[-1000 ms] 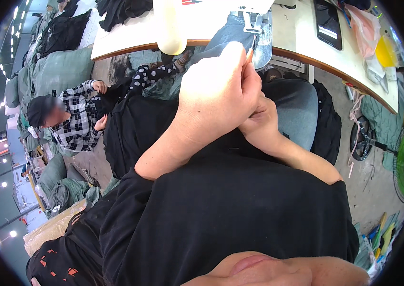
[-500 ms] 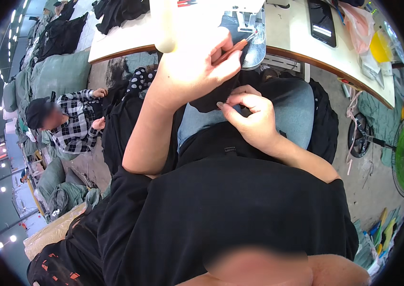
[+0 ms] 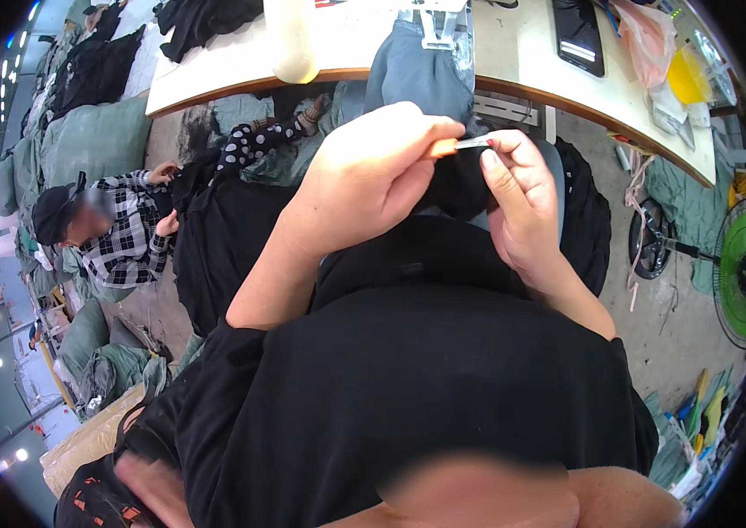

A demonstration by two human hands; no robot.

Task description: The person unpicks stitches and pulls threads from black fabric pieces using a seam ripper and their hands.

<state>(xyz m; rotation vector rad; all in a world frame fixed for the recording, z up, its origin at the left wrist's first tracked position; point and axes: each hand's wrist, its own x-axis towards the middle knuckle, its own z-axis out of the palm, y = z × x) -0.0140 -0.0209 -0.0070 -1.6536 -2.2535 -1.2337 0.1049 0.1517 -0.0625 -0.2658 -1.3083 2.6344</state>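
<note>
My left hand [image 3: 382, 167] is closed around the orange handle of a small seam ripper [image 3: 445, 148], its thin metal shaft pointing right. At the reddish tip, my right hand [image 3: 522, 180] has thumb and forefinger curled together; whatever is between them is too small to make out. Black cloth [image 3: 463, 187] lies over my lap, just below the tool. Beyond my hands, dark grey cloth [image 3: 413, 75] lies on the sewing machine bed, at the metal presser foot parts [image 3: 437, 35].
A white table [image 3: 206, 84] with a brown edge holds a black phone [image 3: 579, 40] and plastic bags [image 3: 646, 44]. A cream cylinder [image 3: 294, 53] stands left of the machine. A co-worker in a checked shirt [image 3: 127, 233] sits left. A green fan [image 3: 742, 273] is right.
My left hand has come back from the machine with the seam ripper. My right hand has risen from the black cloth to its tip. A blurred hand appears at lower left.
</note>
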